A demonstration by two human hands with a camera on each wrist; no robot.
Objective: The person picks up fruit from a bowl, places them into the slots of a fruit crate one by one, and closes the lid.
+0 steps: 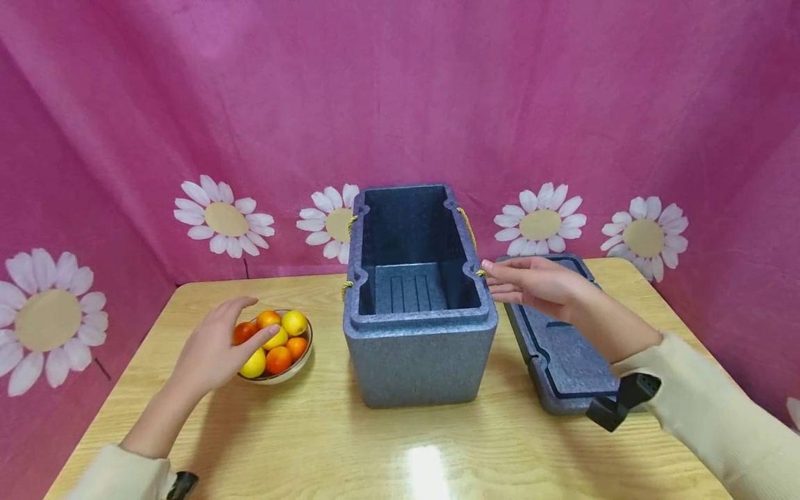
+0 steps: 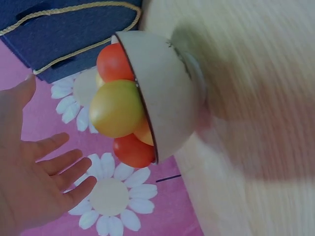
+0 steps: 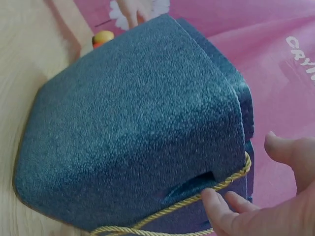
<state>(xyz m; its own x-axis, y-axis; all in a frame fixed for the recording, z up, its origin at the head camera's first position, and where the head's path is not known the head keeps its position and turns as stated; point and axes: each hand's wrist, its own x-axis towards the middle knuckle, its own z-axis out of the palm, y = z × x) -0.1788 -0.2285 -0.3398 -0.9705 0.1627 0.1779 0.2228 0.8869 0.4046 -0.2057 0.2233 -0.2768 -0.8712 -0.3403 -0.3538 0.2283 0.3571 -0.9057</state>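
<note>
A deep grey foam box (image 1: 419, 368) stands without its lid in the middle of the table, its inside bare. Yellow rope handles (image 3: 172, 209) run along its sides. My right hand (image 1: 537, 285) is at the box's right side, its fingertips right at the rope and the thumb near the rim. On the left, my left hand (image 1: 215, 344) hovers over a bowl (image 2: 167, 93) of fruit, fingers spread and holding nothing. The bowl is heaped with yellow fruit (image 2: 117, 108) and orange-red fruit (image 2: 134, 151).
The grey lid (image 1: 571, 354) lies on the wooden table (image 1: 294, 444) right of the box, partly behind my right forearm. A pink curtain (image 1: 400, 90) with white daisies hangs behind and at both sides. A black wrist device (image 1: 625, 401) sits at my right sleeve.
</note>
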